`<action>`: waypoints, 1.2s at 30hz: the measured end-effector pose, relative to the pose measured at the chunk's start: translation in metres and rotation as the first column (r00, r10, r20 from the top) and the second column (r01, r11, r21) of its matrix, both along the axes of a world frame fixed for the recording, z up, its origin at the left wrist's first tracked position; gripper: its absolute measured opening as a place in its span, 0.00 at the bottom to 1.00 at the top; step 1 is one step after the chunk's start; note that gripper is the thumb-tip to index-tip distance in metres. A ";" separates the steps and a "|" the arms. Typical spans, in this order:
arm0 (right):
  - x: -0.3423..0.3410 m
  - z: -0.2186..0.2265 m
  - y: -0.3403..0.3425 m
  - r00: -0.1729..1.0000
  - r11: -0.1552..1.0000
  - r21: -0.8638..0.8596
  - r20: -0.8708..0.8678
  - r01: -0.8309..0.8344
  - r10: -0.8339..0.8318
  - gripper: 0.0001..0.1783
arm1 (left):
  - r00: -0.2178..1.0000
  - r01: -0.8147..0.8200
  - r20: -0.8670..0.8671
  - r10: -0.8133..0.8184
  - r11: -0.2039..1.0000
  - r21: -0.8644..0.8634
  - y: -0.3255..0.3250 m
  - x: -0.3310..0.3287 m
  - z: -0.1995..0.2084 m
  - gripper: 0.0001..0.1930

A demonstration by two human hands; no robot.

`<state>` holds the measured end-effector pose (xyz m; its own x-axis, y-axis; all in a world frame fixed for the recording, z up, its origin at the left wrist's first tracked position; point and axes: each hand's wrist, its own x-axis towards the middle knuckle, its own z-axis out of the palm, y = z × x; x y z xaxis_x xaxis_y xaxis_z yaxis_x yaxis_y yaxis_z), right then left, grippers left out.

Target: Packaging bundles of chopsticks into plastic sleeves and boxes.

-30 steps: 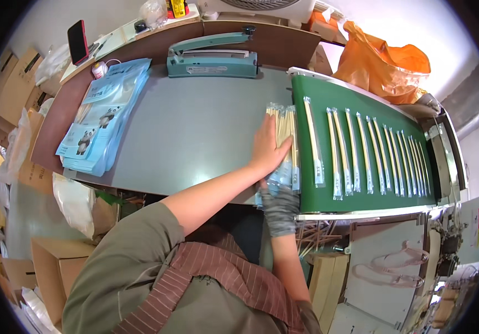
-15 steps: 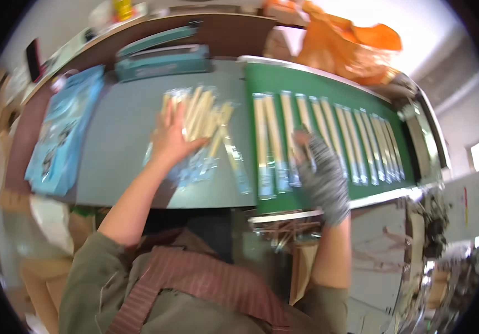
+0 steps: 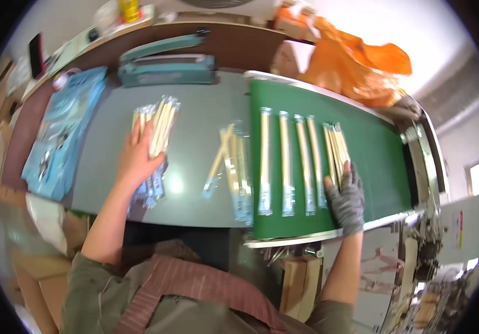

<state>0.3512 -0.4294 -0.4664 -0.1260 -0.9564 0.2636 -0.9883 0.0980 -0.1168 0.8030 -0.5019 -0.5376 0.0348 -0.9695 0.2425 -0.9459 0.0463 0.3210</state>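
My bare left hand (image 3: 134, 161) is curled around a bundle of wrapped chopsticks (image 3: 163, 127), pale sticks in clear sleeves with blue ends, on the grey tabletop. A few loose packets (image 3: 234, 172) lie to its right, some crossing. Over on the green belt, my right hand (image 3: 349, 203) wears a grey glove with bare fingertips. Its thumb and fingers close about the lower ends of several packets (image 3: 335, 147) drawn together side by side. To their left, several single packets (image 3: 285, 164) lie spaced apart and roughly parallel.
A teal bar sealer (image 3: 167, 69) stands at the back of the grey table (image 3: 189, 209). Blue printed bags (image 3: 64, 133) lie at the left. Behind the green belt (image 3: 376, 167) sits an orange bag (image 3: 350, 67); machinery (image 3: 426, 245) stands at the right.
My left hand has moved left with a bundle, leaving a few packets behind. My right hand has moved right, and packets on the belt's right side are now gathered close together by it.
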 end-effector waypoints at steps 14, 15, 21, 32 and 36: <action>0.219 -0.091 -0.064 0.911 0.976 -0.136 0.399 0.170 -0.103 0.30 | 0.769 0.010 -0.636 0.064 0.994 0.112 -0.016 0.073 0.010 0.48; 0.236 -0.081 -0.071 0.935 0.969 -0.128 0.313 0.213 -0.164 0.29 | 0.769 0.009 -0.635 0.067 0.993 0.115 -0.016 0.081 0.014 0.48; 0.404 -0.052 -0.082 0.295 0.994 -0.060 0.952 -0.094 0.085 0.38 | 0.264 0.314 -0.938 0.226 0.899 0.305 -0.023 0.070 0.035 0.40; 0.390 0.063 -0.062 -0.183 0.856 -0.307 0.950 -0.417 0.252 0.36 | 0.042 0.419 -0.770 -0.636 0.712 -0.564 0.003 0.083 0.105 0.52; 0.372 0.050 -0.074 -0.229 0.783 -0.388 0.921 -0.486 0.314 0.51 | 0.002 0.533 -0.842 -0.540 0.713 -0.455 -0.010 0.081 0.088 0.60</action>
<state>0.7229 -0.5032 -0.4166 0.2718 -0.9299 0.2478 0.2769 -0.1710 -0.9456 0.8838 -0.5118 -0.4497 -0.3119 -0.8186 0.4824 0.2939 0.3997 0.8683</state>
